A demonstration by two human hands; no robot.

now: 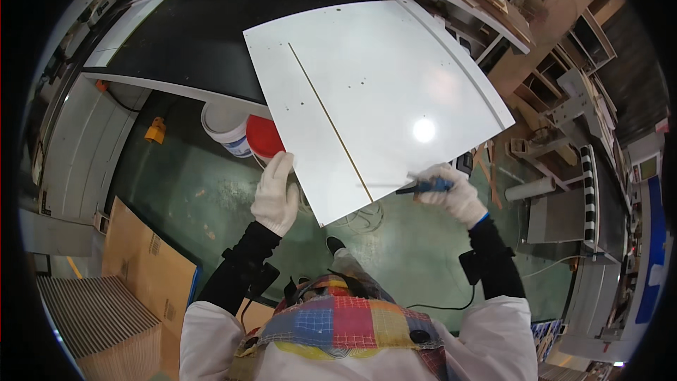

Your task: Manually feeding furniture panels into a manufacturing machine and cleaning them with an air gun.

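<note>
A large white panel (381,99) lies in front of me, its near corner jutting past the bench toward me. One narrow brown groove (328,120) runs along its left part, and a few small dark holes dot the surface. My left hand (276,194), in a white glove, rests against the panel's left edge near that corner with fingers stretched out. In my right hand (451,194), also gloved, is a blue-and-black handled tool (430,185), held at the near edge. Its thin shaft, smeared by motion, points left over the panel toward the groove's near end; the tip's shape cannot be made out.
Beneath the panel is a black-topped bench (190,35). A white bucket (224,123) and a red container (264,137) stand below its edge. Cardboard sheets (144,268) lean at lower left. Wooden frames and boards (557,63) crowd the right side. A hose (367,220) lies on the green floor.
</note>
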